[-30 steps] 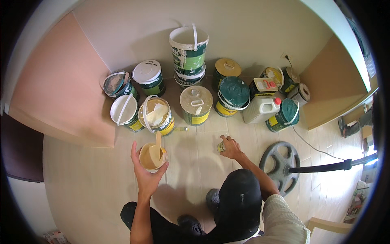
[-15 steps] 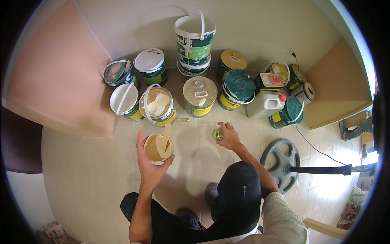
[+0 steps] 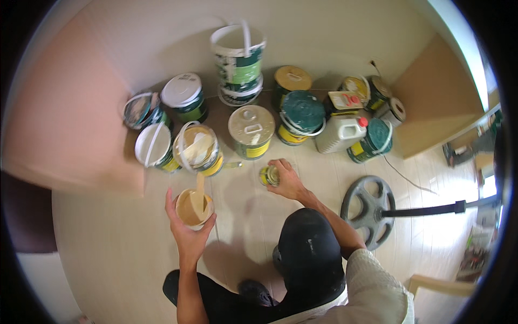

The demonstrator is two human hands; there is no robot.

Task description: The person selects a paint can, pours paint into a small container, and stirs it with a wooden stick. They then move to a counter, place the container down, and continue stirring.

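My left hand [image 3: 183, 232] holds a round tub [image 3: 189, 213] of beige paste, with a flat wooden stick [image 3: 199, 186] standing in it. My right hand [image 3: 286, 181] has its fingers wrapped round a small yellow-labelled can [image 3: 267, 175] low over the floor, or on it; I cannot tell which. Just ahead of it stands a lidded paint bucket [image 3: 251, 143] with a dull metal-coloured top. Left of that are a bucket [image 3: 208, 159] with a smeared beige lid and, beside it on the floor, a small flat object [image 3: 233, 164] I cannot make out.
Paint buckets [image 3: 297, 110] and a white jug [image 3: 337, 137] line a recess between pale panels [image 3: 431, 108]. A grey spoked base [image 3: 356, 210] with a black pole and a cable [image 3: 407, 178] lie right. Another person's leg [image 3: 467, 148] shows at far right.
My right hand has moved a little left and forward, toward the buckets, with the can. The view has shifted slightly. My left hand still holds the tub and stick.
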